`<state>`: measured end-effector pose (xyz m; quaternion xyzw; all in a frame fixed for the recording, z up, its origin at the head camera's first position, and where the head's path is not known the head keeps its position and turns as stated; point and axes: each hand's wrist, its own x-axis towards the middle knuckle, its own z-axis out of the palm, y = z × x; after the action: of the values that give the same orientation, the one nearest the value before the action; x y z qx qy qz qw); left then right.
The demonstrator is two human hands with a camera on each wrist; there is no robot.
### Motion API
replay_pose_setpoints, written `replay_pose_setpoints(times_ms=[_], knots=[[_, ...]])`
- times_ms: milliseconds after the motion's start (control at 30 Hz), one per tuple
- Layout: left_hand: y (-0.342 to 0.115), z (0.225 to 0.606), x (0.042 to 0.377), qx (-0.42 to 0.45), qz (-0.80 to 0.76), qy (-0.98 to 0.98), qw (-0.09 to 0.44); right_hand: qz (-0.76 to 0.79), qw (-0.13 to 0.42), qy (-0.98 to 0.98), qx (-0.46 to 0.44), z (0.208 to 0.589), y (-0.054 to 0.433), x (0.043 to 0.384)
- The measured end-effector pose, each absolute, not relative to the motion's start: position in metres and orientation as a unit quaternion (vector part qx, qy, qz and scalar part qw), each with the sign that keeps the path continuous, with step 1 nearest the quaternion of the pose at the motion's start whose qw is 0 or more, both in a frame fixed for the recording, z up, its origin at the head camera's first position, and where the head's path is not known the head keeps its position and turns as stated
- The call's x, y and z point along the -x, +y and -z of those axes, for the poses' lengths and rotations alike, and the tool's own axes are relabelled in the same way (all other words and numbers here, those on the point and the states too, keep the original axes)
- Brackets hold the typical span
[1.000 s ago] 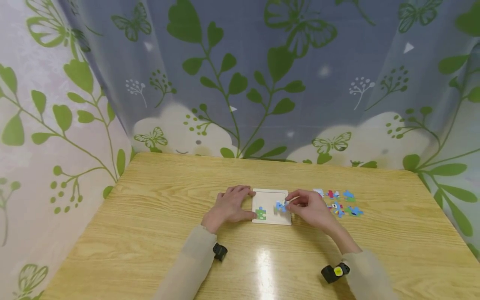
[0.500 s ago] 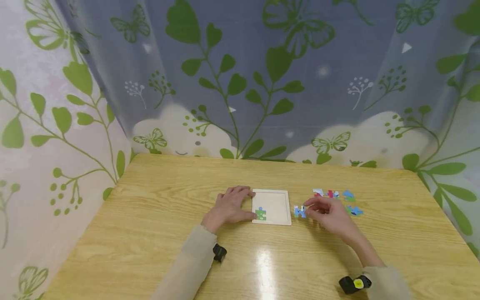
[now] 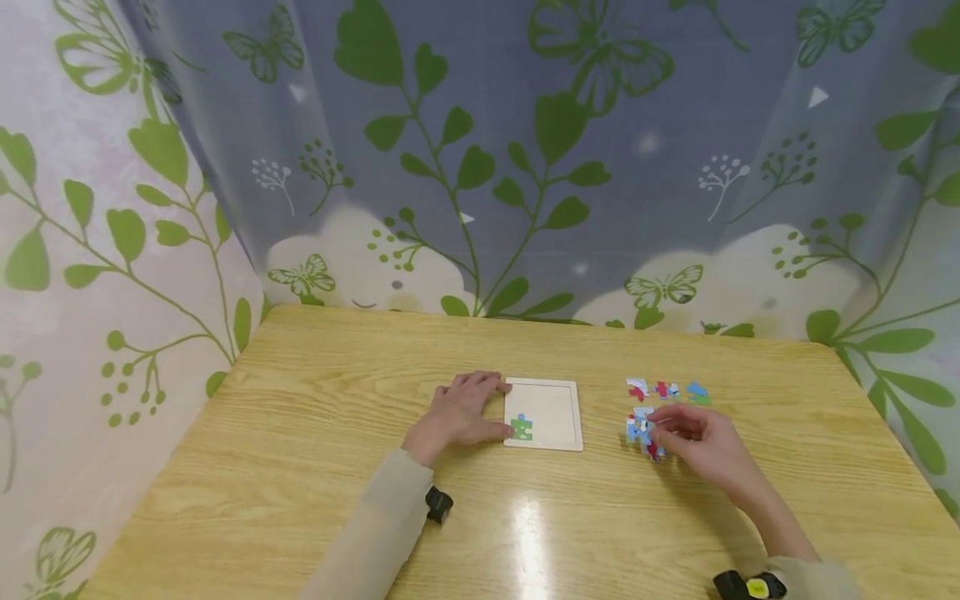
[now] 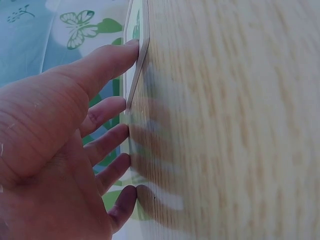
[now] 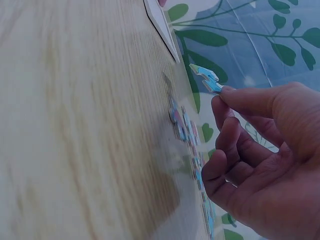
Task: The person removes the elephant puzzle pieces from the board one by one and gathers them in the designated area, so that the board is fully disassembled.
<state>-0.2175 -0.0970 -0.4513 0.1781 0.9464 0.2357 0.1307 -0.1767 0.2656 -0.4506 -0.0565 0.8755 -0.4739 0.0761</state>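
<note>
A small square white tray (image 3: 551,417) lies on the table, with a green jigsaw piece (image 3: 521,428) in its near left corner. My left hand (image 3: 461,414) rests at the tray's left side, thumb and index finger touching the rim. Right of the tray, my right hand (image 3: 701,437) pinches a blue jigsaw piece (image 5: 206,77) between thumb and index finger, raised off the table. Below it, a loose piece with red (image 3: 654,452) shows partly. Behind lie a white-and-red piece (image 3: 637,389), a red piece (image 3: 663,390) and a blue-green piece (image 3: 697,392).
The wood-grain table (image 3: 360,358) runs back to a patterned curtain (image 3: 480,167) with leaves and butterflies. Another patterned cloth (image 3: 112,250) hangs along the left. My right hand hides part of the table beneath it.
My right hand has moved from above the tray to the right, over the loose pieces, with a blue jigsaw piece still pinched. My left hand has stayed at the tray's rim.
</note>
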Motion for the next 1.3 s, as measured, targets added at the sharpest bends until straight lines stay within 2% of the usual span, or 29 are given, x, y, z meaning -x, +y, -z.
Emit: replay_pose_setpoints(times_ms=[1067,1300], knots=[[-0.099,0.454,0.216,-0.182,-0.230,0.947,0.129,0.415,0.101,0.903,0.048,0.460,0.323,0.167],[-0.103,0.454,0.217,-0.197,-0.223,0.944,0.143,0.358,0.075,0.929,0.063,0.462,0.320,0.170]])
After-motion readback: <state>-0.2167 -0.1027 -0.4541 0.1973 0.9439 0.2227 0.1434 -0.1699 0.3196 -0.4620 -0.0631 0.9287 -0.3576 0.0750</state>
